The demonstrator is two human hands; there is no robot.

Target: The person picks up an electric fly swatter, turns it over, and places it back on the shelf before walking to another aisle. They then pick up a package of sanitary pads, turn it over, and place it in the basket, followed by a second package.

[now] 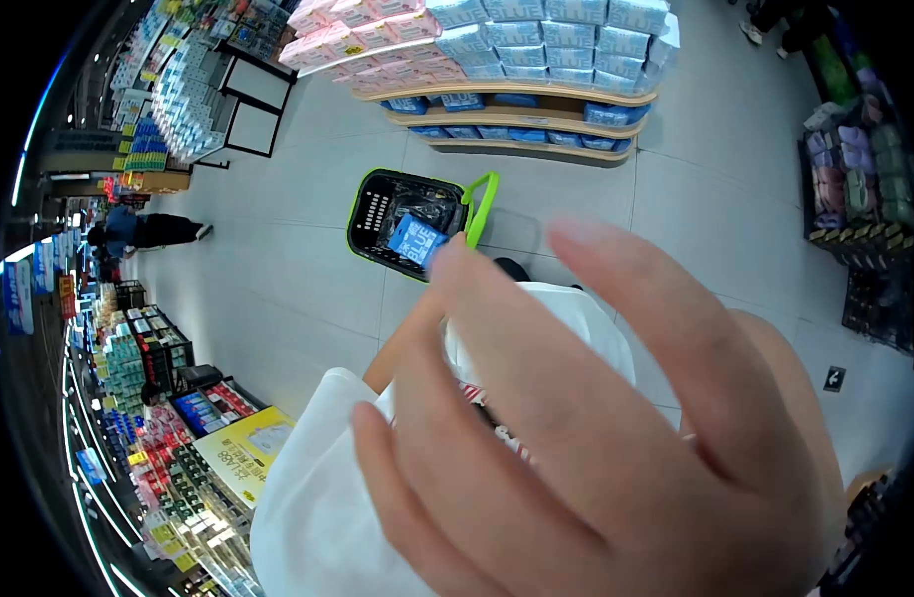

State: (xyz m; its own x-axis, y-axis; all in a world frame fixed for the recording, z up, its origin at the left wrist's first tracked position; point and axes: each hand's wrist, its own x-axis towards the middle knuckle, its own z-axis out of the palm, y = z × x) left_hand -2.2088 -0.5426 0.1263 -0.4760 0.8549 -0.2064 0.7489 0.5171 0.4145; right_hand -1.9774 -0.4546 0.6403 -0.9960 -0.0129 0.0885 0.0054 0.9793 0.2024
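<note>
My right hand (586, 428) is raised very close to the camera, large and blurred, with its fingers apart and nothing between them. It covers much of the lower right view. My left forearm (409, 336) reaches forward from a white sleeve, and the left hand is mostly hidden behind the right fingers. Just beyond them, a blue package (415, 239) marked "BLUE" overlaps the inside of a black shopping basket (369, 184). The basket has a green rim and a raised green handle (487, 204), and stands on the floor. Whether the left hand holds the package, I cannot tell.
A curved display shelf (536, 139) ahead carries stacked pink packs (377, 40) and blue packs (566, 50). Goods racks line the left side, with a yellow sign (243, 453). A person (143, 229) stands in the left aisle. Another shelf (855, 169) stands right.
</note>
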